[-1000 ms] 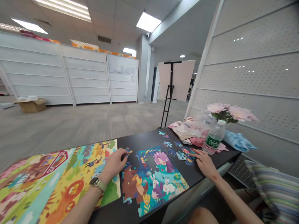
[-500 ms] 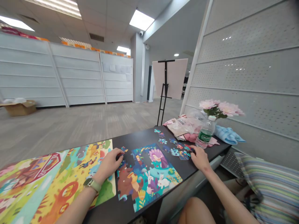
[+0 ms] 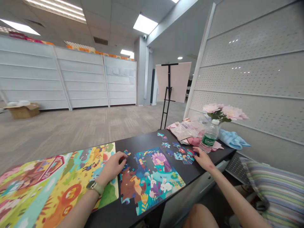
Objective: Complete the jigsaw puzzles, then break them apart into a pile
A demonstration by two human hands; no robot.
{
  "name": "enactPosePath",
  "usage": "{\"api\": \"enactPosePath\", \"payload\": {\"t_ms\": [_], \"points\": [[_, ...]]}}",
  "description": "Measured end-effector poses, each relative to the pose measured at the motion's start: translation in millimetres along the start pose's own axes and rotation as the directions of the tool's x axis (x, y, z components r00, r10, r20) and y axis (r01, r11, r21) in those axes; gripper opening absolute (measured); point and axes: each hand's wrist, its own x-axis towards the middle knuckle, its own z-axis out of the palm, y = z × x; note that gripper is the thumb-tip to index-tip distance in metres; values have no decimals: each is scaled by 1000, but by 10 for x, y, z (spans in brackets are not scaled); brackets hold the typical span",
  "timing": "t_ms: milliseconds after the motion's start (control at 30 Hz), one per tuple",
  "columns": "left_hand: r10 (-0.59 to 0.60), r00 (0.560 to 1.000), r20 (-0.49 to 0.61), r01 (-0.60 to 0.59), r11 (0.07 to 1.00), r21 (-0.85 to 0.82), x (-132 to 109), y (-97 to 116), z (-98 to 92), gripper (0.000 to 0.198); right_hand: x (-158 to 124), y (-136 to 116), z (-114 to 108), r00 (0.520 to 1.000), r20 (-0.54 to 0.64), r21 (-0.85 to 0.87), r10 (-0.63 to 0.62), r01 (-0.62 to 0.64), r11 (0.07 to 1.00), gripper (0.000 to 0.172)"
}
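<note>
A partly assembled jigsaw puzzle (image 3: 152,179) with rabbits and a bear lies on the black table (image 3: 140,142). My left hand (image 3: 112,167), with a watch on its wrist, rests at the puzzle's upper left corner, fingers curled and pinching a small blue puzzle piece (image 3: 126,153). My right hand (image 3: 201,158) lies on the table to the right, its fingers on the several loose puzzle pieces (image 3: 181,153) scattered beside the puzzle. I cannot make out whether those fingers grip one.
Finished colourful puzzles (image 3: 59,180) cover the table's left part. At the far right stand a water bottle (image 3: 209,136), pink flowers (image 3: 224,111), a plastic bag (image 3: 187,129) and blue cloth (image 3: 232,139). A striped cushion (image 3: 275,190) lies at right. An easel (image 3: 169,88) stands behind.
My head has shifted slightly, so the scene sits a little differently in view. My right hand has slid a bit toward the loose pieces. The left hand stays at the puzzle's corner.
</note>
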Motion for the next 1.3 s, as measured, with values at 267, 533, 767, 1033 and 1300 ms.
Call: {"api": "enactPosePath", "payload": {"t_ms": [267, 533, 767, 1033, 1300], "points": [[1, 1000, -5, -1, 1000, -3, 4, -1, -4, 17, -116, -140, -98, 993, 29, 58, -112, 110, 992, 42], [0, 999, -33, -1, 1000, -24, 9, -6, 6, 18, -278, -246, -73, 990, 2, 40, -142, 141, 989, 38], [-144, 961, -237, 145, 989, -14, 98, -245, -345, 24, -234, -123, -13, 991, -133, 107, 34, -20, 994, 43], [-270, 897, -350, 280, 960, -23, 47, -425, -523, 28, -143, -115, -15, 969, -196, 228, 150, -104, 968, 51], [-106, 978, -182, 112, 993, 26, 43, -187, -256, 22, -487, -437, 17, 993, -117, 181, 29, -8, 984, 45]]}}
